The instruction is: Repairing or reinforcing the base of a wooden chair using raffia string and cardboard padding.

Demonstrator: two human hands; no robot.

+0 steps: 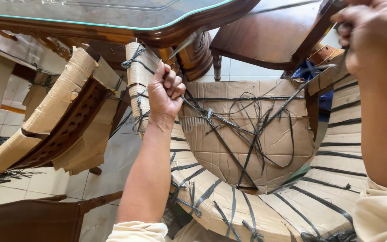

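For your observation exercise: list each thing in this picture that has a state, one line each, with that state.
left hand: fisted around black strapping
right hand: closed, raised at upper right
black strapping: loose, tangled across the seat
cardboard wrapping: still bound on the chair frame
seat cardboard: creased, torn
glass-topped table: unwrapped

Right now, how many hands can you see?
2. The left hand grips black string beside the cardboard-wrapped chair. The right hand is raised at the top right, partly cut off.

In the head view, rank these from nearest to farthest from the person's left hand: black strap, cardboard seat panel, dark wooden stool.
1. black strap: gripped in the left hand.
2. cardboard seat panel: just right of it.
3. dark wooden stool: far off, bottom left on the floor.
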